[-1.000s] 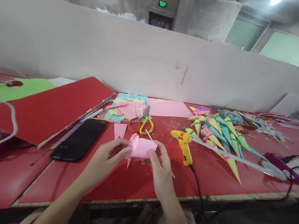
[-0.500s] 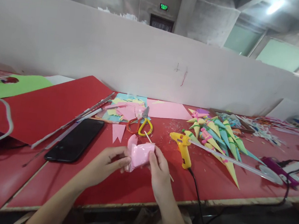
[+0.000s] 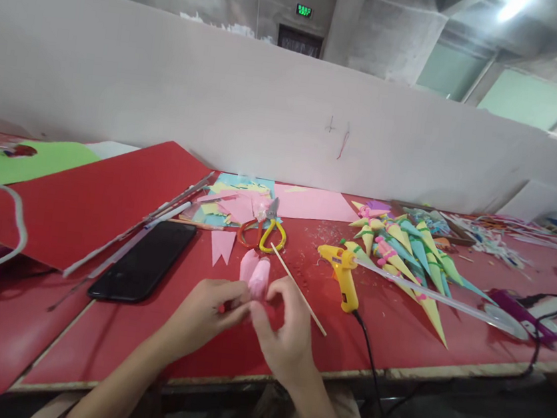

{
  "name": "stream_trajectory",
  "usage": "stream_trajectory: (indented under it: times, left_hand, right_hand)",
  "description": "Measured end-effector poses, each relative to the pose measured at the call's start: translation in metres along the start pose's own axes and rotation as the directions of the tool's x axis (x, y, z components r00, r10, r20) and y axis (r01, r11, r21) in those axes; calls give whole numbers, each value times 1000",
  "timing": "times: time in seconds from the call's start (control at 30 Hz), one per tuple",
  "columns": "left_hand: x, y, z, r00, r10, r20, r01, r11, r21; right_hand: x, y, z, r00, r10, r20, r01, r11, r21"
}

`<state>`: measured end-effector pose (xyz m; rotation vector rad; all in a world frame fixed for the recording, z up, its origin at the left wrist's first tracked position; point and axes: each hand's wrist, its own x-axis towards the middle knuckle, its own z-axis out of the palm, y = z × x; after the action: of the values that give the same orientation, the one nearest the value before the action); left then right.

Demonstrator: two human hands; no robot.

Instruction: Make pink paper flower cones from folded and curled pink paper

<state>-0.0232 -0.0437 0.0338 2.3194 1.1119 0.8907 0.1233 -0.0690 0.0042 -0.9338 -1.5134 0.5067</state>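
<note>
Between my hands is a folded pink foam piece (image 3: 260, 279), with two rounded lobes pointing away from me. My left hand (image 3: 212, 305) is closed on its near end, fingers and thumb pinched together. My right hand (image 3: 290, 328) grips the same end from the other side, thumb and bent fingers against it; the exact contact is partly hidden and blurred. Just beyond lie scissors (image 3: 274, 234) with one red and one yellow handle. A thin wooden stick (image 3: 302, 293) rests on the table by my right hand. A notched pink strip (image 3: 222, 247) lies to the left.
A yellow glue gun (image 3: 344, 273) with a clear glue stick and black cord lies at right, before a pile of pastel cones (image 3: 417, 248). A black phone (image 3: 144, 262) and red sheet (image 3: 109, 196) are at left. Pink and blue scraps (image 3: 246, 206) lie along the white partition (image 3: 279, 115).
The pink foam piece has turned from a wide, flat-facing position to lobes pointing forward. My right hand has shifted left and nearer my left hand, uncovering more of the wooden stick.
</note>
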Motion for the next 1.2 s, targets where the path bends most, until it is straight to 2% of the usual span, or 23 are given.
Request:
stream_trajectory:
  times: [0.1, 0.23, 0.33, 0.47, 0.57, 0.7, 0.83, 0.97, 1.1, 1.2]
  left_hand:
    - [-1, -1, 3, 999, 37, 34, -38, 999, 21]
    - [-2, -3, 2, 991, 104, 81, -110, 992, 66]
    - [-2, -5, 3, 986, 153, 74, -163, 972, 169]
    - [-2, -6, 5, 975, 207, 82, -221, 945, 241]
    - [-3, -5, 6, 979, 188, 76, -201, 951, 236]
    - [-3, 1, 6, 995, 80, 65, -86, 992, 93]
    - [-3, 6, 7, 999, 11, 49, -11, 1000, -9]
    - [-3, 11, 3, 1000, -21, 13, 21, 1000, -22]
    - [-3, 13, 0, 1000, 18, 4, -17, 991, -131]
    - [-1, 8, 1, 1000, 16, -22, -18, 998, -67]
  right_hand:
    - [2, -3, -2, 986, 30, 161, -44, 996, 84]
    - [5, -1, -6, 963, 94, 253, -129, 984, 125]
    - [6, 2, -7, 953, 105, 285, -132, 988, 77]
    - [4, 3, -7, 960, 66, 274, -59, 998, -32]
    - [3, 2, -7, 965, 55, 257, -49, 998, -33]
    - [2, -1, -7, 978, 122, 169, -146, 980, 138]
    - [2, 0, -6, 942, 223, 251, -300, 896, 328]
    - [3, 4, -6, 935, 299, 192, -350, 864, 361]
    - [3, 6, -5, 899, 373, 229, -437, 809, 394]
    - [4, 6, -4, 911, 401, 98, -411, 857, 311]
